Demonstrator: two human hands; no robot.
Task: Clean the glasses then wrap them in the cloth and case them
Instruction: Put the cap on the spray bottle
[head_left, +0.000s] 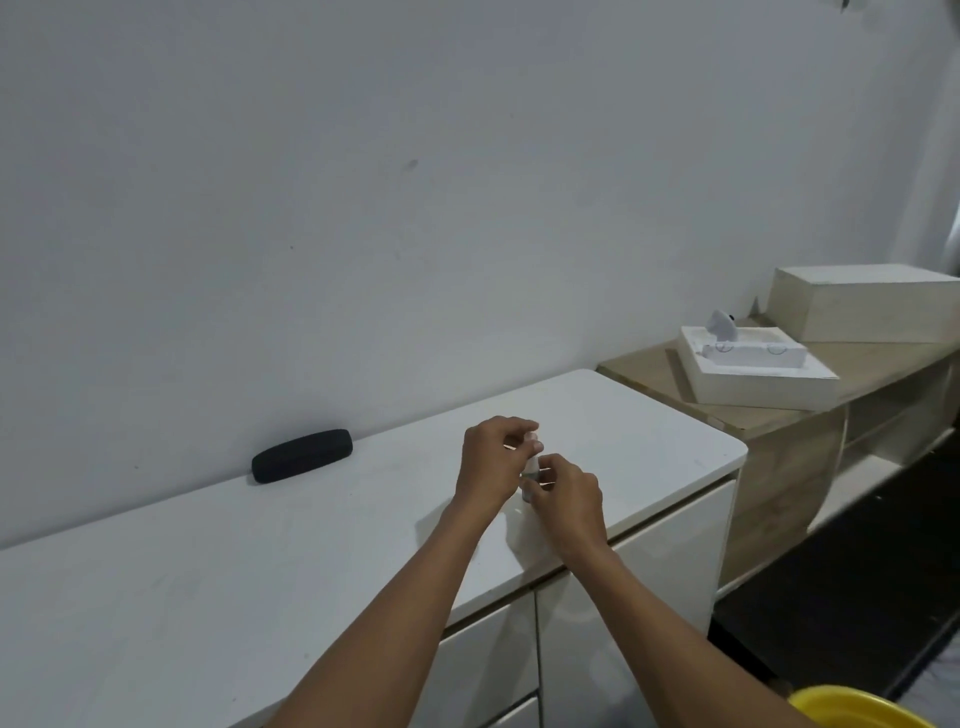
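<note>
Both my hands meet over the right part of the white cabinet top (311, 545). My left hand (491, 460) and my right hand (569, 501) pinch a small bundle between their fingertips. It is a pale cloth (531, 464) with the thin metal arms of the glasses (546, 471) sticking out. The lenses are hidden by my fingers and the cloth. The black glasses case (302, 455) lies shut near the wall, well to the left of my hands.
To the right stands a lower wooden shelf unit (779, 431). It carries a white foam tray (753, 379) and a pale box (862, 306). A yellow bowl (852, 709) shows at the bottom right. Cabinet drawers sit below the front edge.
</note>
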